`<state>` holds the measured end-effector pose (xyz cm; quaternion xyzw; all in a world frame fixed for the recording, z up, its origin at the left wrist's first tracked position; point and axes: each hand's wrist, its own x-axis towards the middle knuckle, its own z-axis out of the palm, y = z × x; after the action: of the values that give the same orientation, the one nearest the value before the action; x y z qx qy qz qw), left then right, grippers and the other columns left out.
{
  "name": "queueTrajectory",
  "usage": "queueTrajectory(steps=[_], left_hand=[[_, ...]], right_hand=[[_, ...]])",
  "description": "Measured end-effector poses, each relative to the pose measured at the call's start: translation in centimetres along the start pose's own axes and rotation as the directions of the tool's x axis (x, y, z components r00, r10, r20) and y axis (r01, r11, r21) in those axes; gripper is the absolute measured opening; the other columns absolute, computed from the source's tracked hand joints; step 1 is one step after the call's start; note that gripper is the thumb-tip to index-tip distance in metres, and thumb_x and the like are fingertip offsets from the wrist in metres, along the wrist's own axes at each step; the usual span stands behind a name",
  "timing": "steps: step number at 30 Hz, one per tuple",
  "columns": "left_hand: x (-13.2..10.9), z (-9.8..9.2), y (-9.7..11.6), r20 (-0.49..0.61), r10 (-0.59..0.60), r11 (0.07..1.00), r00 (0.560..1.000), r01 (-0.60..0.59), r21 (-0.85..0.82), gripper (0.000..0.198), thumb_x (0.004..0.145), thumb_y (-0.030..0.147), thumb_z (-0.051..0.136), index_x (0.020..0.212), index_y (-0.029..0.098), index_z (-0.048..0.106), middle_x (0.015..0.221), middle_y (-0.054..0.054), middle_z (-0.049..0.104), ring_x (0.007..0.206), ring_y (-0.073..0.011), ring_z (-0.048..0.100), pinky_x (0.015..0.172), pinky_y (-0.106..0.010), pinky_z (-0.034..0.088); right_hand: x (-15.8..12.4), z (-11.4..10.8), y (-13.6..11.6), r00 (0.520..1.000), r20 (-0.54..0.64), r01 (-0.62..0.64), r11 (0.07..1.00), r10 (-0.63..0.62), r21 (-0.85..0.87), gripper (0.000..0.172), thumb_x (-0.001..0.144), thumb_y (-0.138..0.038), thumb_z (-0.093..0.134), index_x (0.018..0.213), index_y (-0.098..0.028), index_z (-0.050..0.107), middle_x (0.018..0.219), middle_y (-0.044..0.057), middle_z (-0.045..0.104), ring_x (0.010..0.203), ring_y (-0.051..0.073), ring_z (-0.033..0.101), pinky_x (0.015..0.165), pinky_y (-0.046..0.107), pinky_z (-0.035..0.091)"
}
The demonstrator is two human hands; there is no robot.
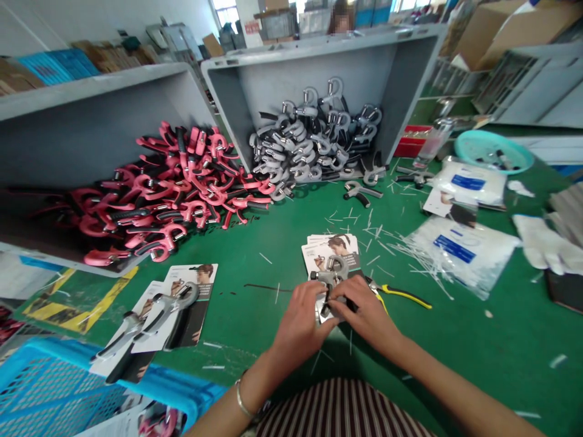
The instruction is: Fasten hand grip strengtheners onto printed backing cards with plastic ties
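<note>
In front of my body, my left hand (306,312) and my right hand (361,308) are both closed around a grey hand grip strengthener (336,267). It lies over a small stack of printed cards (314,254). My fingers meet near its dark handles and hide most of them; whether they also pinch a thin tie, I cannot make out. Right beside my right hand rest yellow-handled pliers (405,294). Toward the left edge of the table, grey hand grips lie on cards (203,297), two sets overlapping.
Tipped grey bins hold red hand grips (182,188) and grey hand grips (310,136). White plastic ties (423,261) are scattered near clear bags (464,246). A blue crate (54,364) stands front left, a turquoise basin (471,136) back right. White gloves (546,243) lie at right.
</note>
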<state>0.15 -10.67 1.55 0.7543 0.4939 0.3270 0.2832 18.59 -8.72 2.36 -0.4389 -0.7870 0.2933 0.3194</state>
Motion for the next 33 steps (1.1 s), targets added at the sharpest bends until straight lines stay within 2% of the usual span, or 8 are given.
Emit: queueTrajectory(steps=[5, 9, 13, 18, 22, 25, 30, 33], left_hand=[[-1.0, 1.2, -2.7, -0.112, -0.035, 0.987, 0.993, 0.052, 0.154, 0.015, 0.09, 0.021, 0.057, 0.104, 0.017, 0.061, 0.128, -0.014, 0.059, 0.126, -0.0286, 0.048, 0.109, -0.049, 0.036], [-1.3, -0.7, -3.3, -0.102, -0.251, 0.965, 0.963, 0.24, -0.108, 0.017, 0.089, 0.027, 0.06, 0.104, 0.019, 0.064, 0.13, -0.012, 0.06, 0.121, -0.0272, 0.055, 0.106, -0.047, 0.038], [-0.6, -3.7, -2.7, 0.014, -0.559, 0.655, 0.829, 0.452, -0.605, 0.031, 0.083, 0.04, 0.068, 0.105, 0.019, 0.063, 0.113, -0.009, 0.068, 0.094, -0.02, 0.065, 0.082, -0.032, 0.051], [1.8, -4.2, -1.3, 0.359, -0.509, 0.289, 0.782, 0.548, -0.785, 0.04, 0.079, 0.045, 0.072, 0.101, 0.012, 0.065, 0.077, -0.003, 0.062, 0.058, -0.0105, 0.055, 0.05, -0.02, 0.045], [2.5, -3.0, -0.6, 0.404, -0.413, 0.339, 0.816, 0.55, -0.763, 0.035, 0.082, 0.044, 0.068, 0.09, 0.011, 0.063, 0.066, 0.0, 0.053, 0.05, -0.0074, 0.044, 0.038, -0.016, 0.031], [2.0, -2.4, -0.3, 0.339, -0.438, 0.434, 0.832, 0.527, -0.731, 0.036, 0.083, 0.043, 0.067, 0.099, 0.012, 0.061, 0.067, 0.0, 0.053, 0.05, -0.007, 0.043, 0.037, -0.015, 0.027], [1.2, -1.8, 0.0, 0.275, -0.465, 0.571, 0.842, 0.522, -0.634, 0.04, 0.083, 0.047, 0.066, 0.103, 0.014, 0.06, 0.067, 0.001, 0.054, 0.051, -0.008, 0.046, 0.039, -0.015, 0.031], [1.1, -1.7, 0.0, 0.239, -0.479, 0.616, 0.845, 0.518, -0.594, 0.04, 0.082, 0.047, 0.067, 0.104, 0.015, 0.06, 0.069, 0.002, 0.057, 0.052, -0.0082, 0.047, 0.041, -0.016, 0.034]], right_hand=[[-1.6, 0.3, 1.4, 0.998, -0.065, 0.01, 1.0, -0.009, 0.013, 0.014, 0.096, -0.023, 0.054, 0.085, -0.022, 0.062, 0.108, 0.004, 0.067, 0.106, 0.022, 0.054, 0.095, 0.041, 0.038], [-5.2, -2.0, 4.5, 0.985, -0.142, -0.136, 0.948, 0.098, -0.287, 0.018, 0.096, -0.036, 0.052, 0.102, -0.023, 0.064, 0.13, 0.009, 0.059, 0.121, 0.029, 0.048, 0.102, 0.052, 0.034], [-8.2, -5.1, 7.5, 0.946, -0.11, -0.307, 0.741, 0.304, -0.597, 0.076, 0.079, -0.061, 0.063, 0.136, -0.013, 0.05, 0.136, 0.023, 0.051, 0.115, 0.043, 0.048, 0.09, 0.061, 0.041], [-7.8, -7.8, 7.6, 0.887, 0.058, -0.392, 0.814, 0.458, -0.43, 0.051, 0.083, -0.047, 0.055, 0.116, -0.009, 0.066, 0.11, 0.021, 0.064, 0.1, 0.036, 0.059, 0.093, 0.052, 0.045], [-7.7, -9.5, 5.4, 0.733, 0.254, -0.68, 0.679, 0.63, 0.278, 0.051, 0.093, -0.055, 0.038, 0.116, -0.017, 0.065, 0.108, 0.013, 0.068, 0.09, 0.028, 0.065, 0.082, 0.043, 0.052], [-8.3, -8.9, 2.8, 0.748, 0.392, -0.659, 0.536, 0.535, 0.527, 0.05, 0.094, -0.052, 0.037, 0.124, -0.018, 0.057, 0.105, 0.01, 0.066, 0.078, 0.022, 0.064, 0.072, 0.037, 0.053], [-6.4, -6.5, -0.6, 0.89, 0.31, -0.37, 0.927, 0.335, 0.06, 0.047, 0.081, -0.029, 0.057, 0.127, -0.021, 0.054, 0.112, 0.009, 0.063, 0.096, 0.024, 0.061, 0.088, 0.039, 0.049], [-4.6, -5.9, -0.4, 0.948, 0.226, -0.145, 0.936, 0.225, -0.321, 0.052, 0.084, -0.026, 0.052, 0.136, -0.02, 0.049, 0.116, 0.012, 0.061, 0.098, 0.027, 0.06, 0.088, 0.043, 0.048]])
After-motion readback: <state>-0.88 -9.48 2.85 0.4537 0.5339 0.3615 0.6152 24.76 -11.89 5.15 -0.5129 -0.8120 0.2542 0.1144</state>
